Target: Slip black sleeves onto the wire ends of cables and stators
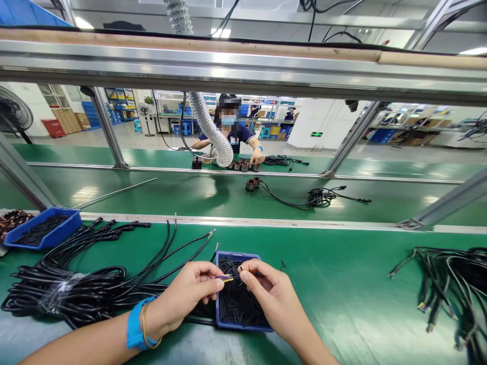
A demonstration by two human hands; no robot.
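Note:
My left hand (pixel 198 286), with a blue band at its wrist, pinches the end of a cable whose thin coloured wires (pixel 227 278), yellow and purple-blue, stick out to the right. Close by, my right hand (pixel 268 286) holds a short black tube (pixel 240 270) between thumb and forefinger, a small gap away from the wire tips. Under both hands stands a blue bin (pixel 245 328) filled with many short black tubes (pixel 239 307). To the left lies a tied bundle of black cables (pixel 76 291), several loose ends reaching toward the bin.
Another blue bin (pixel 70 223) with black pieces is at the left. More black cables (pixel 462 289) lie at the right. A coiled cable (pixel 319 197) rests beyond the metal rail. Across the bench a masked co-worker (pixel 232 132) handles copper coils (pixel 243 166) below a silver duct (pixel 213 132).

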